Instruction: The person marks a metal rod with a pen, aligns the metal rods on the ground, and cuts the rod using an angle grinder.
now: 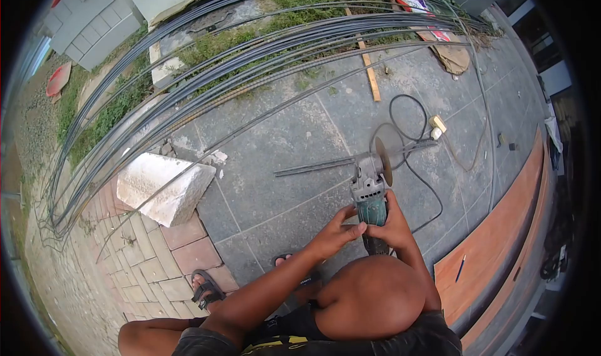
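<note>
A teal angle grinder (372,211) with a grey metal head points away from me above the tiled floor. My left hand (341,234) is closed on the left side of its body, thumb across the grip. My right hand (394,226) wraps round the right side. The brown cutting disc (383,161) stands upright over a small bundle of steel rods (319,166) lying on the tiles. Dust hangs beside the disc; whether it touches the rods I cannot tell. The far ends of the rods lie near a small wooden block (438,124).
Long steel bars (250,48) curve across the back and left, some resting by a white concrete block (164,186). A black cord (438,196) loops on the right. Brown boards (494,221) with a pen (461,268) lie at right. A wooden strip (370,74) lies ahead.
</note>
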Available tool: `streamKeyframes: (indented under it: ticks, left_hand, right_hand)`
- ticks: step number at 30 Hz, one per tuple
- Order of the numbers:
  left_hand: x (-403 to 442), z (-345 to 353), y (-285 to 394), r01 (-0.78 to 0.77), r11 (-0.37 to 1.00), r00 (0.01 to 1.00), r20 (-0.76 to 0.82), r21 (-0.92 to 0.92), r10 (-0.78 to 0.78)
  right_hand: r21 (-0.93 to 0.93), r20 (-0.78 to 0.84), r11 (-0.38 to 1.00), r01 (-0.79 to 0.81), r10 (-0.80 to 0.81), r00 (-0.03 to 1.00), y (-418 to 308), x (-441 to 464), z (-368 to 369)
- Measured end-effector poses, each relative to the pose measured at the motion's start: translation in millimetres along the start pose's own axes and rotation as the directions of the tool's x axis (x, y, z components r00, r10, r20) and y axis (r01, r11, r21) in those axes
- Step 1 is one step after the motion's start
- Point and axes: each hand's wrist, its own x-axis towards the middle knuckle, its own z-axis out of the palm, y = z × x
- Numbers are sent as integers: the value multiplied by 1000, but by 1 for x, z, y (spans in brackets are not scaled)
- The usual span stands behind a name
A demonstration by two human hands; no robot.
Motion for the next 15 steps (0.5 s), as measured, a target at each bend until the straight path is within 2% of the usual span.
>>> streamKeyframes:
  ticks: [2, 3, 4, 6, 9, 10, 11, 13, 15]
  left_hand:
    - [1, 15, 24, -78, 893, 996, -2, -443, 86]
    - [0, 12, 37, -65, 897, 997, 7, -437, 76]
    - [-4, 2, 54, -115, 875, 993, -47, -470, 105]
    - [-11, -18, 70, -177, 855, 984, -117, -488, 137]
    - [-19, -34, 75, -201, 879, 968, -224, -433, 112]
    - [-21, -35, 73, -225, 876, 950, -297, -427, 99]
    - [-20, -35, 70, -252, 872, 926, -368, -419, 90]
    - [-18, -39, 61, -275, 868, 909, -405, -413, 96]
    - [-16, -40, 54, -290, 861, 897, -433, -418, 92]
  right_hand:
    - [61, 151, 996, 64, -72, 986, -19, 23, 14]
    - [58, 213, 996, 73, -84, 973, -31, 31, 23]
    - [66, 208, 995, 72, -85, 974, -37, 39, 34]
    - [83, 262, 956, 281, -293, 920, -47, 50, 55]
    - [48, 277, 958, 282, -284, 918, -31, 61, 80]
    - [-156, 223, 908, 389, -351, 909, -28, 57, 83]
    - [-149, 225, 904, 401, -364, 904, -26, 51, 84]
    - [-139, 239, 966, 217, -180, 954, -24, 36, 84]
    - [-113, 236, 981, 157, -127, 963, -23, 37, 85]
